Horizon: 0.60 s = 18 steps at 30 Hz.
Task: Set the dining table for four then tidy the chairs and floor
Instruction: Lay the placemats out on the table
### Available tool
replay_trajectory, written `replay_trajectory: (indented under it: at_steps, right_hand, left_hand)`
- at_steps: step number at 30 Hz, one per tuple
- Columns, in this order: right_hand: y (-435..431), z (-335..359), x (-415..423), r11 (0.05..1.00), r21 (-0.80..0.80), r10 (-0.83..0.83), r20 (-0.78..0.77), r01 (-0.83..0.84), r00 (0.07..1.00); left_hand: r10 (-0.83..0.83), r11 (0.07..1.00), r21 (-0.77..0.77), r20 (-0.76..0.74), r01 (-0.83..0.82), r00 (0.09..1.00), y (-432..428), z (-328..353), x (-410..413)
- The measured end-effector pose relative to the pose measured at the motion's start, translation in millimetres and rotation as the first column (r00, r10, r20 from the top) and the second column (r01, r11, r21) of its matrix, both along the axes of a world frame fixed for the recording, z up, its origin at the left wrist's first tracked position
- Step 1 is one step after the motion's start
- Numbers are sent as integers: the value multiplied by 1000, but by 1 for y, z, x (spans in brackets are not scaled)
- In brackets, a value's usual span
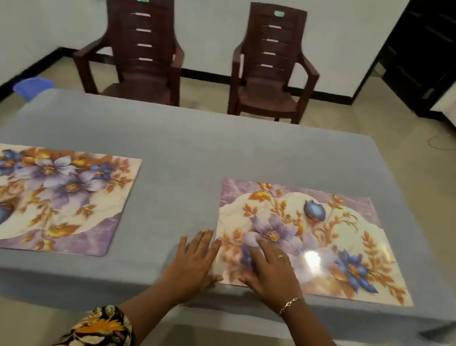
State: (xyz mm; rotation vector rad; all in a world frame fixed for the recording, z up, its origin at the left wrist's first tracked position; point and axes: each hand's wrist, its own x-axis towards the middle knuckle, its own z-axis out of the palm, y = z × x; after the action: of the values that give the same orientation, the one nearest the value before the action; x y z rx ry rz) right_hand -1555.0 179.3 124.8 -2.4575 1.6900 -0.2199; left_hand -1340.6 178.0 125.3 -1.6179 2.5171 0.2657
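Two floral placemats lie on the grey tablecloth [188,148] along the near edge. The left placemat [36,195] lies alone. My right hand [270,270] rests flat on the near left part of the right placemat [330,238], fingers straight. My left hand [196,258] lies flat on the cloth beside that mat's left edge, its thumb touching the mat's near left corner. Neither hand holds anything.
Two dark brown plastic armchairs stand beyond the far side of the table, the left chair [139,46] and the right chair [272,65], both set back near the white wall. A blue object [31,87] lies on the floor at the left. A dark doorway [434,50] opens at the right.
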Motion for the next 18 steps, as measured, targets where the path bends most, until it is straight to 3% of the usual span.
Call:
replay_trajectory:
  at_steps: [4,7,8,11,15,18]
  right_hand:
    - [-15,10,76,999,6,48,-24,-48,999]
    - [-24,11,131,996,10,85,-12,-85,996]
    - [-27,11,151,994,26,103,-4,-103,995]
    - [-37,11,206,992,81,87,93,-94,992]
    - [-50,13,271,978,204,-75,198,34,977]
    - [-60,8,312,908,334,-362,312,255,879]
  left_hand:
    - [116,993,-12,-4,-116,993,4,20,69]
    - [195,973,-113,-48,-200,980,9,19,130]
    - [223,973,-64,-18,-224,975,11,17,152]
    - [287,955,-77,10,-285,958,11,9,213]
    - [364,931,-20,10,-364,931,10,8,283]
    - [455,889,41,18,-455,890,14,13,324]
